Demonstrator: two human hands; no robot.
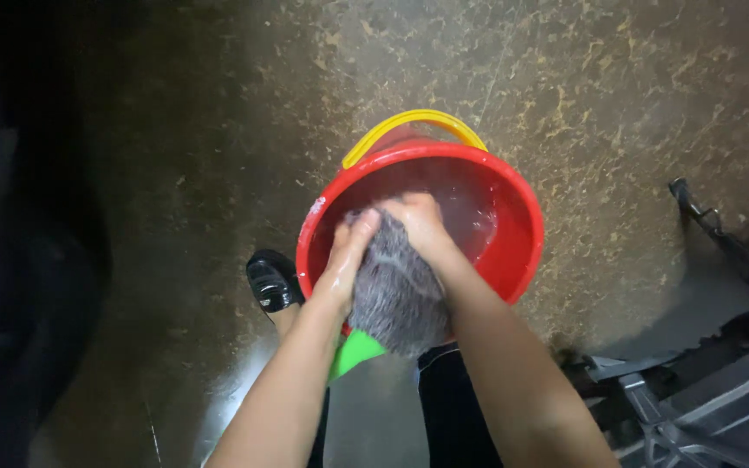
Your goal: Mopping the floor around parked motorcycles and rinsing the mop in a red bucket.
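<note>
Red bucket rings both hands' mop grip

left hand clenched, right hand clenched (both wet), forearms converging

Bucket: on floor, centre, handle at far rim. Water: in bucket. Mop head: over near rim, between left hand and right hand. Shoe: on floor, just left of bucket. Metal frame: right, well apart.
</note>
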